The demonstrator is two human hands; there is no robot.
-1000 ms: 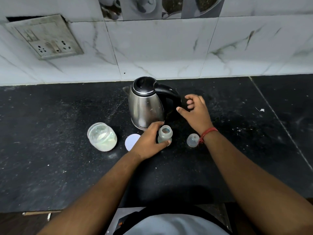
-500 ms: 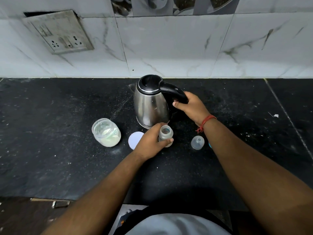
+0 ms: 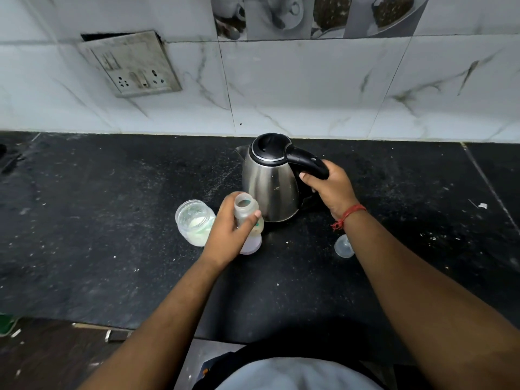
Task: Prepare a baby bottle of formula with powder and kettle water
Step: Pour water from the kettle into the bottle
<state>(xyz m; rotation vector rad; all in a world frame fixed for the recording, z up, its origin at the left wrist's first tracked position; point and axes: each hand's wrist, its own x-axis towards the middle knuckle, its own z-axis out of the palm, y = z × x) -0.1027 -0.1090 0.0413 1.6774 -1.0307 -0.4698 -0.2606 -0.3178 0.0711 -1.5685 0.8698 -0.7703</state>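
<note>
While left hand (image 3: 229,230) grips open bottle (image 3: 247,213) just beside kettle (image 3: 270,187), right hand (image 3: 330,188) wrapped rnd kettle handle (image 3: 308,163).

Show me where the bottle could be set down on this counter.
Free: the wide black counter left of the powder jar, and the stretch right of the teat. Crowded: around the kettle, jar, white lid and both hands.

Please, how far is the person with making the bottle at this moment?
Looks done: the jar of powder stands open, its lid on the counter, and the bottle is uncapped, its teat set aside. Powder in the bottle cannot be confirmed. In hand: the left hand holds the bottle, and the right hand has a grip on the kettle handle. Left: pour water, fit the teat, shake.
</note>
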